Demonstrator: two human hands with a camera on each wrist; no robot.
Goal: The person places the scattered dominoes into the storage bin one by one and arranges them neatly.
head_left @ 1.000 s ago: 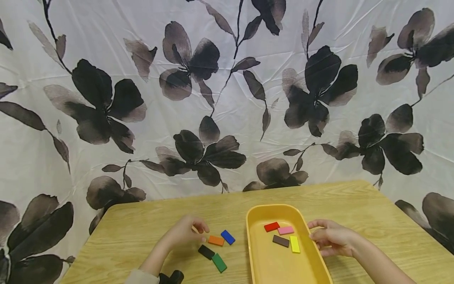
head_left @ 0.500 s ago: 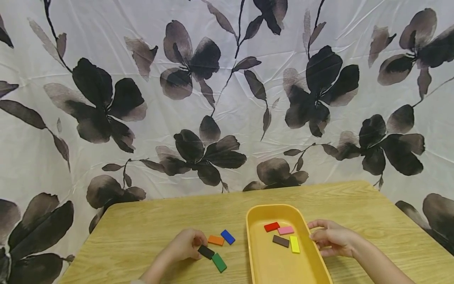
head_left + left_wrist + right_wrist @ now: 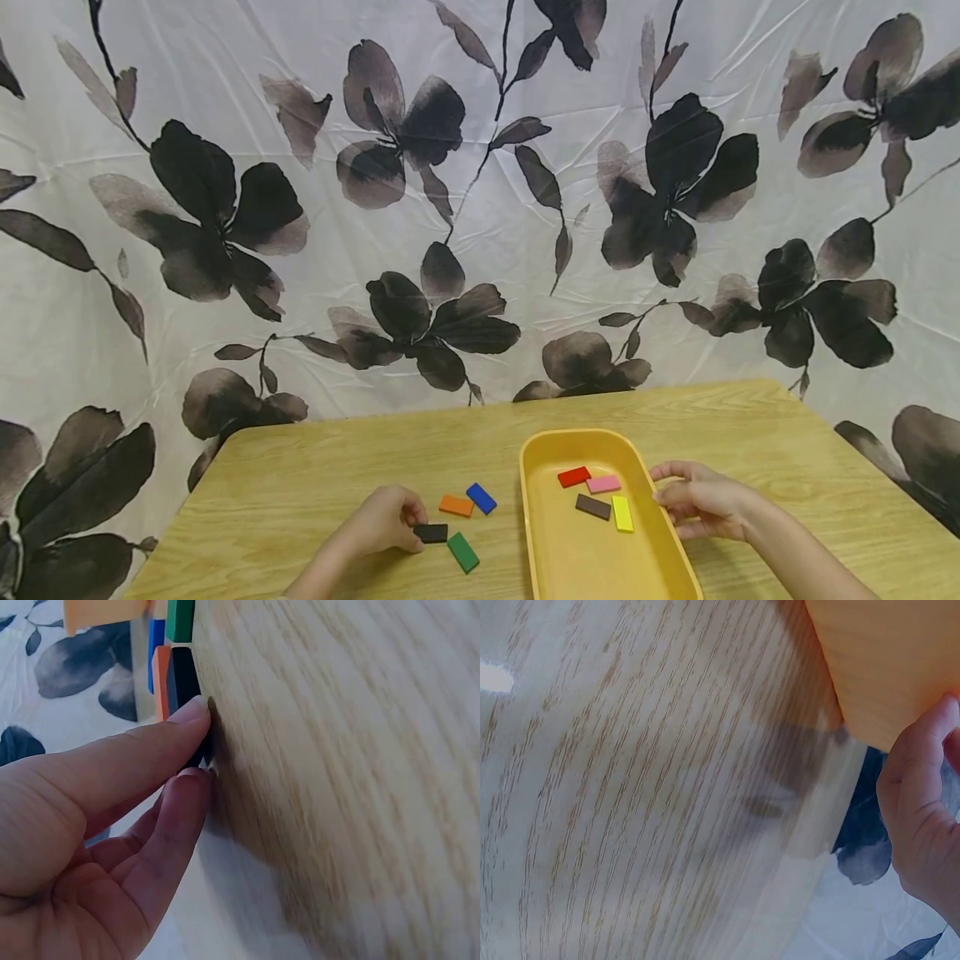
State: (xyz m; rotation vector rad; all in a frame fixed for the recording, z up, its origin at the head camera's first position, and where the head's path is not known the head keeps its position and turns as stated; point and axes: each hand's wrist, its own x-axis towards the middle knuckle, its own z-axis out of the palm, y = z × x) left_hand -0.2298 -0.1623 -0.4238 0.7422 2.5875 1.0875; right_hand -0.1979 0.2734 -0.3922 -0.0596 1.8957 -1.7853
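In the head view my left hand pinches the left end of a flat black block on the wooden table. The left wrist view shows thumb and fingertips at the end of this black block. Close by lie a green block, an orange block and a blue block. On the other side, my right hand grips the right rim of a yellow tray. Its fingers also meet the tray's outer wall in the right wrist view.
Inside the tray lie a red block, a pink block, a brown block and a yellow block. A flowered cloth hangs behind the table.
My left hand has come down from beside the orange block to the black one. The black block has turned and slid slightly left, away from the green block. My right hand stays at the tray.
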